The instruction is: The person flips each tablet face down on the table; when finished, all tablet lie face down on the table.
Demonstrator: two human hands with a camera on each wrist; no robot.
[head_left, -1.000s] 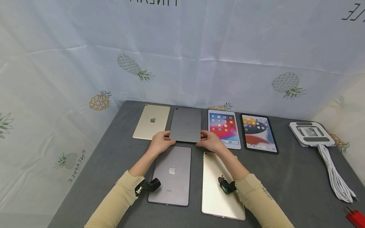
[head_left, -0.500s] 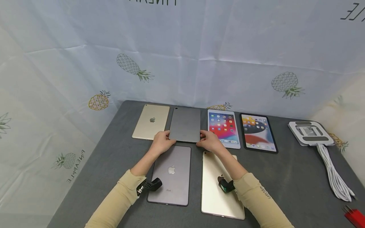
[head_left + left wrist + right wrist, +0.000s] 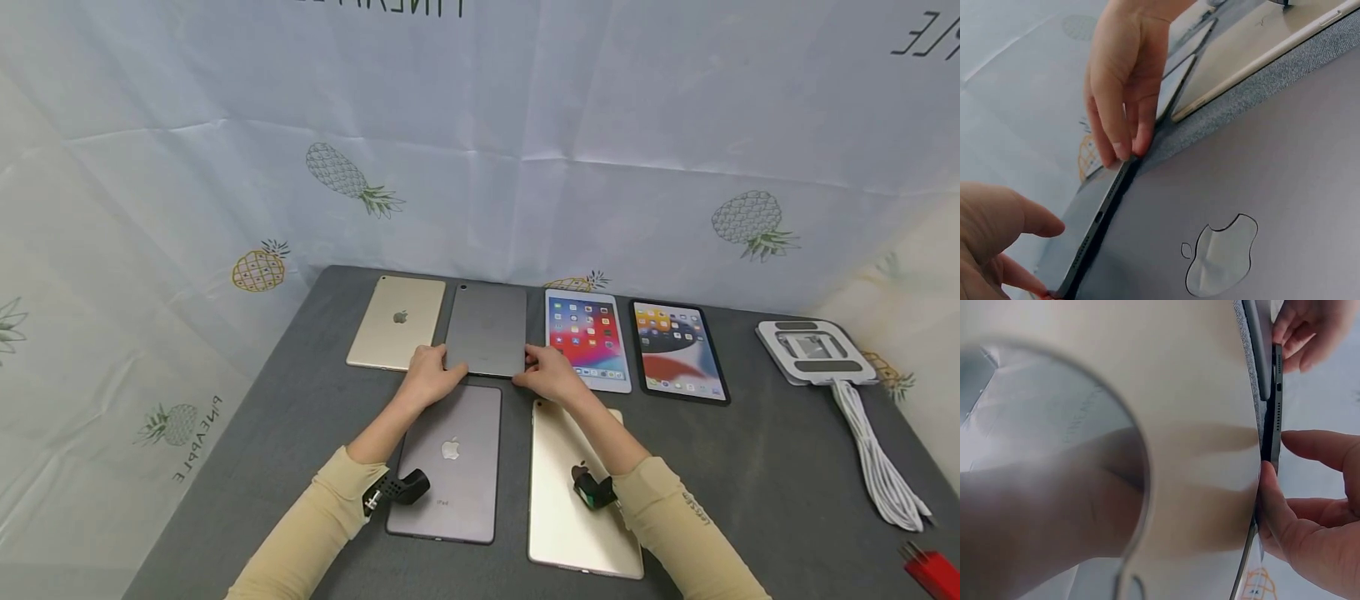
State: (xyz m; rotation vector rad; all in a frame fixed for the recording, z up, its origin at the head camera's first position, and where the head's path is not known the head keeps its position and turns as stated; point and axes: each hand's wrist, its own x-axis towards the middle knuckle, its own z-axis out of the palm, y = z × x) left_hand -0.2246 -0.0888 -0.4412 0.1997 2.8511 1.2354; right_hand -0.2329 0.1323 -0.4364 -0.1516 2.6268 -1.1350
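Observation:
A dark grey tablet (image 3: 487,329) lies face down in the back row, at the middle of both hands' work. At its near left corner is my left hand (image 3: 432,372); a finger touches the corner while the thumb stretches out, apart from the edge in the left wrist view. My right hand (image 3: 553,372) pinches the near right corner, thumb at the front edge and fingers at the side. Just in front lie a grey-purple tablet (image 3: 468,475) and a larger gold tablet (image 3: 558,500), both back up, under my forearms.
Left of the dark tablet lies a gold tablet (image 3: 401,321), back up. To its right, a white tablet (image 3: 585,333) and a black tablet (image 3: 675,350) show lit screens. A white device with bundled cable (image 3: 816,354) and a red plug (image 3: 933,571) are at the right. A pineapple-print cloth (image 3: 525,125) hangs behind.
My left thumb has spread away from its fingers and reaches further right along the dark grey tablet's near edge. The right hand and the tablets stay nearly where they were.

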